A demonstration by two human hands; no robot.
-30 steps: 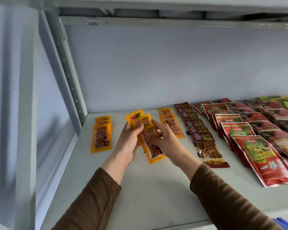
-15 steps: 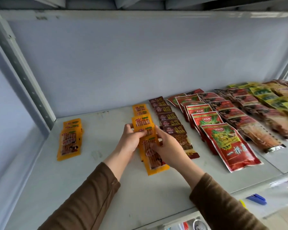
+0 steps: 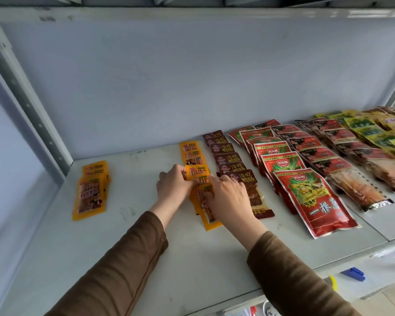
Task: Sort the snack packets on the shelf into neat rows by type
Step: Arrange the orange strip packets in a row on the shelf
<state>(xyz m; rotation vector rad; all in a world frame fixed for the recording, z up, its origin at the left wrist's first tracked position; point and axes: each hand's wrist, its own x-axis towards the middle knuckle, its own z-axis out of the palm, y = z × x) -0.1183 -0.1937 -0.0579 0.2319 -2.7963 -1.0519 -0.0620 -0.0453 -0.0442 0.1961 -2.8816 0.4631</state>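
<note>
Your grey shelf (image 3: 128,258) runs wide under both arms, and the packets lie on it in rows that lead from the front edge back toward the rear wall. The big red packets (image 3: 310,201) form an overlapping row to your right, long axes running front to back and printed tops toward the wall; the dark brown packets (image 3: 232,159) make a narrower row just left of them. The orange row (image 3: 195,163) sits directly left of the brown one, its packets lying the same way, slightly slanted to the left at the near end. A separate orange stack (image 3: 90,190) rests well apart on your left. Your left hand (image 3: 172,188) pinches the left edge of an orange packet in mid-row with curled fingers. Your right hand (image 3: 229,199) rests flat, fingers straight and together, on the nearest orange packet (image 3: 209,221), whose lower end shows under your wrist.
</note>
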